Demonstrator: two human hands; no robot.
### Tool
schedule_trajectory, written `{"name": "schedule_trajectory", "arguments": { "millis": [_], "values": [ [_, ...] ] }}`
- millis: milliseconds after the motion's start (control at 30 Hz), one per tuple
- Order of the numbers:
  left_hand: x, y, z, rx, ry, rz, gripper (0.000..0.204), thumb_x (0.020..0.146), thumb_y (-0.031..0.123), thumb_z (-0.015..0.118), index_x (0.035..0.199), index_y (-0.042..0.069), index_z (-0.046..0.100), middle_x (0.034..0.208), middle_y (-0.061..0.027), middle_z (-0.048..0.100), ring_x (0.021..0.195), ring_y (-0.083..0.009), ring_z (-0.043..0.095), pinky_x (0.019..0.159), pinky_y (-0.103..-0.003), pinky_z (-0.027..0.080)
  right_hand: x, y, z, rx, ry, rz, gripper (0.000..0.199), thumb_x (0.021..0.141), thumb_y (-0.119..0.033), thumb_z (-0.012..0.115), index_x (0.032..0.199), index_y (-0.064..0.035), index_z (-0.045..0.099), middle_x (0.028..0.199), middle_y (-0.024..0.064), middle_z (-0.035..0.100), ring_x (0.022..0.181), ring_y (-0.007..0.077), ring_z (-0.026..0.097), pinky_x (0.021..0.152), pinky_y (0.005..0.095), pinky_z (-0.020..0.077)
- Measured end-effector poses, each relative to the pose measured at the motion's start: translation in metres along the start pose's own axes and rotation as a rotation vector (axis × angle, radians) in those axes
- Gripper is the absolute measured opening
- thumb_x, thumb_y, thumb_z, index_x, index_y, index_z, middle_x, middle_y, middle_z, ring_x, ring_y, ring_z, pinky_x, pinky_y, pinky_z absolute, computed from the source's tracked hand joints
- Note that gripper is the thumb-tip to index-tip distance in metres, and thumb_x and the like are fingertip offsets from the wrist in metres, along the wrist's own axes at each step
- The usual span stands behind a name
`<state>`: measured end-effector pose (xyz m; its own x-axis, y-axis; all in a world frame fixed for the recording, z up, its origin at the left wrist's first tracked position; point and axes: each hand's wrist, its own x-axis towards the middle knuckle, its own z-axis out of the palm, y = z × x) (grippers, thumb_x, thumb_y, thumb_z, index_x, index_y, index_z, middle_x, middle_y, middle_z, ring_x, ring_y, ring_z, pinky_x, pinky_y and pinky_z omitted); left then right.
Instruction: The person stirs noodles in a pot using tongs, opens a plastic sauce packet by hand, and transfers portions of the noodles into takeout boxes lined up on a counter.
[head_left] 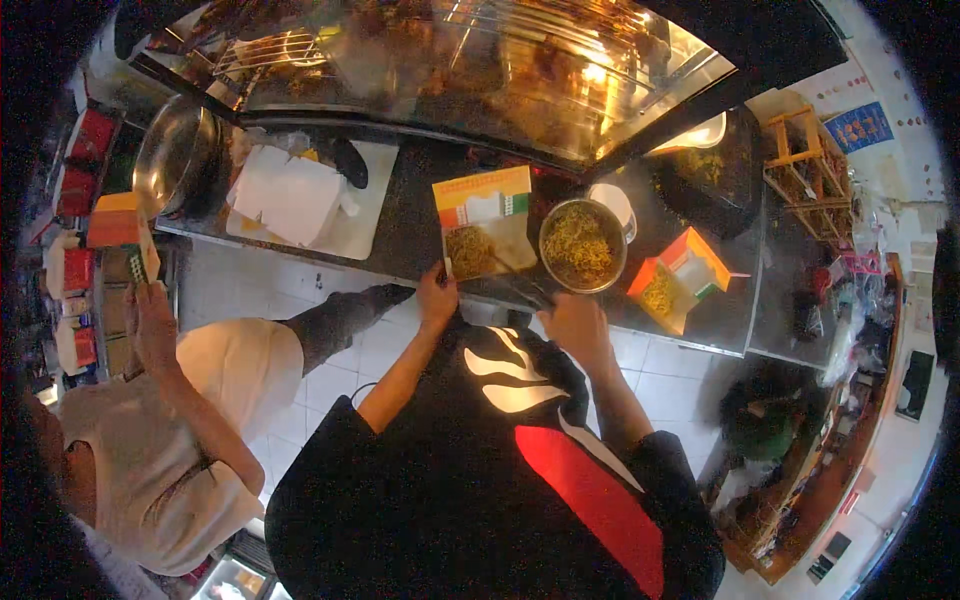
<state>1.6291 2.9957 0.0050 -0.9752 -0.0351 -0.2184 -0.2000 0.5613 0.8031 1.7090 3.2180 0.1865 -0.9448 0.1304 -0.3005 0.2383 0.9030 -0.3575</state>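
My left hand point(437, 298) grips the near left edge of an open orange, white and green takeaway carton point(517, 245) at the counter's front. Yellowish rice-like food point(468, 252) lies in the carton's left part. My right hand point(577, 325) is closed around the dark handle of a long utensil point(527, 289), whose far end reaches into the carton; its tip is too unclear to name. Just right of the carton stands a round metal bowl point(584, 286) holding more of this food. Farther right, a second open carton point(708, 272) also has some in it.
A lit glass display case point(480, 60) spans the back. On the left are a white cutting board point(376, 190) with paper sheets point(285, 195) and a large metal bowl point(170, 150). A co-worker point(160, 430) there holds a carton point(115, 222). A wooden rack point(808, 180) stands right.
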Motion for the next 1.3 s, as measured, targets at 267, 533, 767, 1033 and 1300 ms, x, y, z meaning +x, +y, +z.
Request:
{"name": "schedule_trajectory", "arguments": {
  "millis": [267, 533, 767, 1033, 1300],
  "values": [
    [0.011, -0.026, -0.015, 0.218, 0.203, 0.087, 0.030, 0.084, 0.023, 0.059, 0.099, -0.002, 0.063, 0.092, -0.0229, 0.064, 0.082, -0.0372, 0.062, 0.074, -0.045, 0.048, -0.027, 0.038, -0.017, 0.023, 0.075, -0.048, 0.032, 0.079, -0.034, 0.065, 0.084, -0.0027, 0.061, 0.075, 0.0193, 0.064, 0.072, 0.0367, 0.064, 0.064, 0.0469, 0.0515],
    [0.036, -0.067, -0.037, 0.388, 0.486, 0.104, 0.036, 0.079, 0.016, 0.062, 0.110, -0.002, 0.057, 0.092, -0.0238, 0.063, 0.088, -0.0399, 0.060, 0.080, -0.046, 0.046, -0.018, 0.120, -0.018, 0.004, 0.005, 0.298, 0.037, 0.077, -0.037, 0.066, 0.098, -0.0069, 0.062, 0.083, 0.0179, 0.066, 0.078, 0.0370, 0.064, 0.071, 0.0468, 0.0513],
    [0.050, 0.125, 0.058, -0.043, -0.148, 0.414, 0.028, 0.080, 0.019, 0.064, 0.100, -0.001, 0.063, 0.090, -0.0199, 0.065, 0.085, -0.0347, 0.063, 0.079, -0.044, 0.048, 0.007, 0.165, 0.000, 0.041, 0.088, 0.225, 0.050, 0.076, -0.038, 0.069, 0.113, -0.0071, 0.057, 0.096, 0.0193, 0.063, 0.092, 0.0369, 0.061, 0.079, 0.0456, 0.0481],
    [0.207, 0.030, 0.236, 0.545, -0.202, 0.075, 0.043, 0.082, 0.020, 0.055, 0.120, 0.002, 0.050, 0.116, -0.0261, 0.054, 0.103, -0.0404, 0.055, 0.081, -0.049, 0.047, -0.002, 0.179, -0.011, 0.094, 0.196, 0.167, 0.054, 0.076, -0.033, 0.072, 0.116, -0.0004, 0.057, 0.102, 0.0174, 0.063, 0.095, 0.0322, 0.060, 0.084, 0.0412, 0.0463],
    [0.121, 0.146, 0.146, 0.247, -0.215, -0.016, 0.030, 0.078, 0.026, 0.062, 0.073, -0.003, 0.063, 0.076, -0.0245, 0.062, 0.075, -0.0403, 0.061, 0.068, -0.046, 0.048, -0.012, 0.198, -0.012, 0.253, 0.205, 0.146, 0.054, 0.080, -0.035, 0.068, 0.119, 0.0001, 0.054, 0.108, 0.0227, 0.058, 0.102, 0.0375, 0.056, 0.086, 0.0428, 0.0455]
  ]
}}
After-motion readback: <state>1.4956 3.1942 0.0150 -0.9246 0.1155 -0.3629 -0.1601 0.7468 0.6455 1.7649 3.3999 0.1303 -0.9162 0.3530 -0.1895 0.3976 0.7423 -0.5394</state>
